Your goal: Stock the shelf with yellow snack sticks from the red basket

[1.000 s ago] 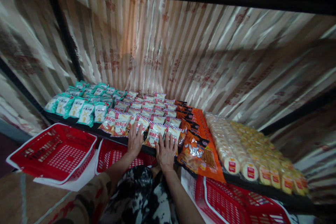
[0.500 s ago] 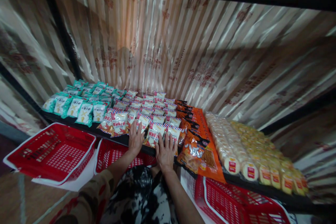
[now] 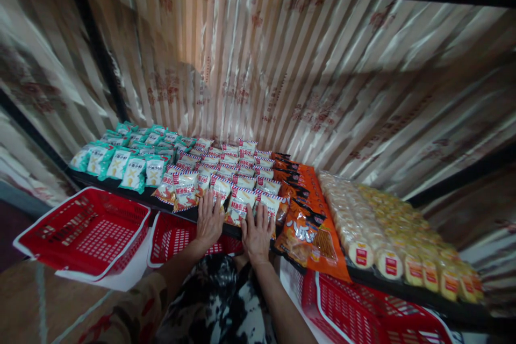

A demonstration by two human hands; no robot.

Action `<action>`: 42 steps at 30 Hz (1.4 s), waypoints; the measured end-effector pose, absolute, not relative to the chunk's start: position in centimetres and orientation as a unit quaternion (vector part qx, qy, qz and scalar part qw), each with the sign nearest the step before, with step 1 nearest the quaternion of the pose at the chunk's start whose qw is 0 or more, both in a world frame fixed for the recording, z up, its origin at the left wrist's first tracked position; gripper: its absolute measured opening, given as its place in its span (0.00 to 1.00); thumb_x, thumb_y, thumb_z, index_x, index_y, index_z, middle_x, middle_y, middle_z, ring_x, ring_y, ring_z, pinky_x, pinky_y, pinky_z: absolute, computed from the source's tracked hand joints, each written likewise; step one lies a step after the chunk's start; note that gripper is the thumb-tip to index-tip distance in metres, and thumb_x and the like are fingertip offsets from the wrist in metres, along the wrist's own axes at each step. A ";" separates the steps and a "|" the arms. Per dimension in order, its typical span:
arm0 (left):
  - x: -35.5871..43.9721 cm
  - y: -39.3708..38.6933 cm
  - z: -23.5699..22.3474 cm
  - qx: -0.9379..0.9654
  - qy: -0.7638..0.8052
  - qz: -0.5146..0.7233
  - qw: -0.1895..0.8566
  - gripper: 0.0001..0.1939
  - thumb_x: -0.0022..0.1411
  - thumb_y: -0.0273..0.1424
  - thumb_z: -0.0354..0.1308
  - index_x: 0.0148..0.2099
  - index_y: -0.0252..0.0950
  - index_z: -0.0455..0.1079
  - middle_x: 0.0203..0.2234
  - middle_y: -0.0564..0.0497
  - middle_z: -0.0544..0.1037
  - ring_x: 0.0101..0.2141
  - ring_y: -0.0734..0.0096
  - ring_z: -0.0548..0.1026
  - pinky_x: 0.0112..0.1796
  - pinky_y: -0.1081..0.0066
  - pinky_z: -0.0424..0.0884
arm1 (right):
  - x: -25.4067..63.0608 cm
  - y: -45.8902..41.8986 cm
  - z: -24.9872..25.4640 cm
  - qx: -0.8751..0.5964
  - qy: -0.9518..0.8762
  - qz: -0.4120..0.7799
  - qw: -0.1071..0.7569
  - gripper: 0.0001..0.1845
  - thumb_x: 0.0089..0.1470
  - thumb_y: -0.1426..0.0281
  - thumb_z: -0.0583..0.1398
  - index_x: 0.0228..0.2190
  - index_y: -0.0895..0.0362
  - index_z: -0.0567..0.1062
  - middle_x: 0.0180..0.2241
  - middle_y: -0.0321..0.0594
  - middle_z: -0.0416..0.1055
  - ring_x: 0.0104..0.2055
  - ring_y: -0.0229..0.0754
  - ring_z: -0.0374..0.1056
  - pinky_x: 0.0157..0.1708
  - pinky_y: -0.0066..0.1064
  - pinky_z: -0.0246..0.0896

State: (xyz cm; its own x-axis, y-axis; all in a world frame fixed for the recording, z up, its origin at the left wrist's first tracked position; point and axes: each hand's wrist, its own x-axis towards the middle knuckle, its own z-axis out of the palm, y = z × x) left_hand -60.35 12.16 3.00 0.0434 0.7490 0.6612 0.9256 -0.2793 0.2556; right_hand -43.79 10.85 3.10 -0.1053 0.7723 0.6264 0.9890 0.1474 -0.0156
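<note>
Rows of small white snack bags (image 3: 241, 204) with red lettering and striped top edges stand on a black shelf (image 3: 137, 196). My left hand (image 3: 209, 221) rests with fingers stretched against a bag at the front of these rows. Beside it, my right hand (image 3: 257, 231) lies with fingers spread on the lower front of the rightmost front bags. Both palms face the bags, and neither hand grips anything. Immediately right of my right hand are orange snack bags (image 3: 298, 228), one showing brown sticks through a clear window.
Teal-and-white snack bags (image 3: 133, 172) fill the shelf's left end. Round packaged crackers (image 3: 360, 252) and yellow packaged snacks (image 3: 429, 271) line the right. Below sit red baskets: one at left (image 3: 88, 231), one in the middle (image 3: 173, 234), others at right (image 3: 346, 301). Striped sheeting (image 3: 258, 64) hangs behind.
The view shifts slightly. Both hands stay against the front white snack bags, with the fingers barely moving. The front bags stand nearly as before.
</note>
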 end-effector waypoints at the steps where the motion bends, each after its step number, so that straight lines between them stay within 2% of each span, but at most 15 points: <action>1: -60.6 11.9 3.1 -0.704 -0.594 -0.368 0.126 0.29 0.63 0.29 0.46 0.65 0.32 0.46 0.65 0.38 0.44 0.64 0.54 0.40 0.59 0.50 0.48 | -43.8 10.8 3.1 -0.617 -0.713 -0.210 0.256 0.25 0.60 0.65 0.50 0.57 0.54 0.61 0.64 0.51 0.45 0.65 0.53 0.38 0.58 0.53 0.37; 7: -63.6 11.6 3.5 -0.565 -0.684 -0.438 0.147 0.26 0.64 0.33 0.47 0.62 0.29 0.54 0.63 0.35 0.47 0.63 0.50 0.43 0.59 0.48 0.47 | -43.8 10.8 3.1 -0.621 -0.711 -0.202 0.260 0.24 0.60 0.65 0.49 0.57 0.54 0.61 0.64 0.50 0.43 0.65 0.52 0.37 0.57 0.54 0.37; 13: -67.0 13.5 3.7 -0.505 -0.732 -0.443 0.114 0.33 0.60 0.40 0.51 0.63 0.31 0.52 0.63 0.34 0.48 0.62 0.47 0.46 0.57 0.48 0.51 | -43.9 10.9 3.0 -0.623 -0.707 -0.207 0.262 0.24 0.60 0.64 0.49 0.57 0.54 0.62 0.64 0.50 0.44 0.65 0.53 0.38 0.57 0.53 0.38; 17: -67.4 14.1 3.9 -0.530 -0.718 -0.442 0.090 0.34 0.59 0.38 0.52 0.64 0.33 0.49 0.63 0.36 0.49 0.61 0.46 0.49 0.55 0.47 0.55 | -44.0 10.8 3.2 -0.628 -0.704 -0.211 0.254 0.24 0.60 0.64 0.49 0.57 0.53 0.62 0.63 0.50 0.46 0.65 0.53 0.39 0.57 0.52 0.39; 20: -67.2 14.4 3.7 -0.560 -0.682 -0.459 0.100 0.33 0.60 0.34 0.50 0.65 0.33 0.46 0.63 0.36 0.49 0.61 0.49 0.50 0.56 0.49 0.55 | -44.0 10.7 3.4 -0.630 -0.704 -0.210 0.250 0.24 0.60 0.64 0.49 0.57 0.53 0.62 0.63 0.49 0.46 0.65 0.52 0.39 0.57 0.51 0.39; 24: -66.5 14.8 3.0 -0.586 -0.656 -0.466 0.093 0.31 0.62 0.31 0.45 0.65 0.30 0.44 0.63 0.36 0.48 0.63 0.54 0.47 0.58 0.53 0.54 | -44.0 10.7 3.6 -0.632 -0.706 -0.206 0.247 0.24 0.60 0.64 0.49 0.57 0.53 0.62 0.64 0.48 0.46 0.65 0.52 0.38 0.58 0.51 0.39; 30: -65.9 14.8 2.3 -0.599 -0.671 -0.429 0.086 0.28 0.64 0.33 0.43 0.64 0.28 0.48 0.65 0.37 0.42 0.64 0.53 0.39 0.59 0.51 0.48 | -43.9 10.9 3.1 -0.633 -0.706 -0.200 0.245 0.24 0.60 0.64 0.49 0.57 0.53 0.61 0.64 0.49 0.45 0.65 0.52 0.38 0.57 0.53 0.38; 37: -65.9 14.7 2.1 -0.628 -0.671 -0.376 0.121 0.28 0.64 0.35 0.44 0.64 0.31 0.50 0.64 0.37 0.46 0.64 0.55 0.40 0.59 0.49 0.46 | -43.8 11.0 2.9 -0.625 -0.709 -0.204 0.255 0.24 0.60 0.65 0.49 0.57 0.53 0.61 0.64 0.49 0.43 0.65 0.52 0.38 0.58 0.53 0.37; 42: -66.2 14.6 2.2 -0.632 -0.662 -0.377 0.141 0.27 0.65 0.35 0.44 0.64 0.32 0.50 0.65 0.38 0.43 0.64 0.54 0.38 0.59 0.48 0.44 | -43.8 10.8 3.0 -0.621 -0.711 -0.211 0.252 0.24 0.60 0.65 0.49 0.57 0.54 0.60 0.64 0.51 0.42 0.66 0.53 0.36 0.58 0.52 0.37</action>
State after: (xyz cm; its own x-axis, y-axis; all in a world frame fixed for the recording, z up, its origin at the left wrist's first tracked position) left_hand -66.20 14.62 2.17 -0.1604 0.7311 0.6631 0.9437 -0.0834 0.3201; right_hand -43.79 10.81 3.01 -0.1005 0.7776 0.6207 0.9902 0.1393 -0.0141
